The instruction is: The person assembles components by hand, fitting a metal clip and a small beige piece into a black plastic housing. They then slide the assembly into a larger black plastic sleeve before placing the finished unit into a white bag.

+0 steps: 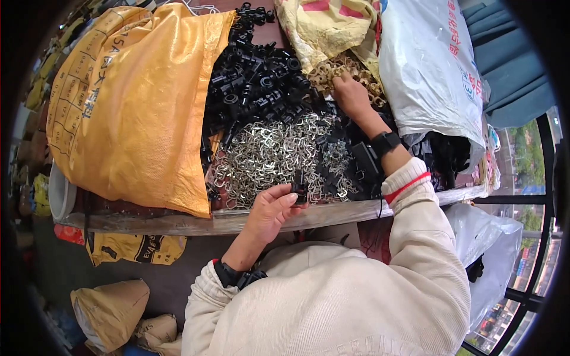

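My left hand (272, 210) is closed on a small black plastic part (299, 188), held upright near the table's front edge. In front of it spreads a heap of shiny bent metal clips (267, 157). My right hand (351, 95) reaches to the far side, its fingers down at a pile of tan plastic pieces (323, 74) spilling from a yellow sack (326, 35). Those fingertips are partly hidden, so what they grip does not show. Left of that pile lies a large heap of black plastic fittings (255, 77).
A big orange woven sack (142, 113) stands on the left of the table, a white sack (430, 65) with black parts on the right. Small screws (337, 155) lie beside a black box-like object (368, 161). A wooden edge (231, 223) borders the table. Paper sacks (113, 311) stand below left.
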{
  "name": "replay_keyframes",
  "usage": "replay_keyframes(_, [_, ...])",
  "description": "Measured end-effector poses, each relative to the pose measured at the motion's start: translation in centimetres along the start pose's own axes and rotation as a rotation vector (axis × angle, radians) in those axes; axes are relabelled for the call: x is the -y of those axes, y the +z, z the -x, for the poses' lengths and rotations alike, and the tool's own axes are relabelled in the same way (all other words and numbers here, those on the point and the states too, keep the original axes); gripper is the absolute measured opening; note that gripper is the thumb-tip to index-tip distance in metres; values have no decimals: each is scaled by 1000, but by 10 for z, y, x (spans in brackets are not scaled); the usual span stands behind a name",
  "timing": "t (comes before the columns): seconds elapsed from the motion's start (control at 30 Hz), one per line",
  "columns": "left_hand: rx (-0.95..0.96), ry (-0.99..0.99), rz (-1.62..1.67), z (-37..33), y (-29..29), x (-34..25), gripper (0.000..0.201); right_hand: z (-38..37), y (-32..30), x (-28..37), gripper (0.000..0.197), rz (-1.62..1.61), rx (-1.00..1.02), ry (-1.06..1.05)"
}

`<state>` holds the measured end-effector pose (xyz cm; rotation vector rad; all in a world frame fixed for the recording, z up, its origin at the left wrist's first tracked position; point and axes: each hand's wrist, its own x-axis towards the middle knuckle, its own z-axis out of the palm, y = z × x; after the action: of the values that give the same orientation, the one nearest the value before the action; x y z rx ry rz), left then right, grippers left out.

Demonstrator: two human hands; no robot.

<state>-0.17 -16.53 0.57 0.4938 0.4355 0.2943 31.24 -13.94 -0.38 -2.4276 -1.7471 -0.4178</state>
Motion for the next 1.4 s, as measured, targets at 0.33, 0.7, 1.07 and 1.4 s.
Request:
replay_keyframes(0.33, [-53, -5, 64, 1, 0, -5, 20, 79, -113, 47, 27, -751, 90, -90])
replay_keyframes(0.7, [117, -248, -287, 17, 11, -12, 26, 128, -140, 94, 35, -896, 209, -628])
replay_keyframes(1.07, [215, -452, -267, 21, -2, 1, 26, 142, -130, 108, 34, -1041, 382, -649])
replay_keyframes(1.4, [40, -225, -53, 10, -3, -2, 24, 146, -84, 77, 21, -460, 182, -218])
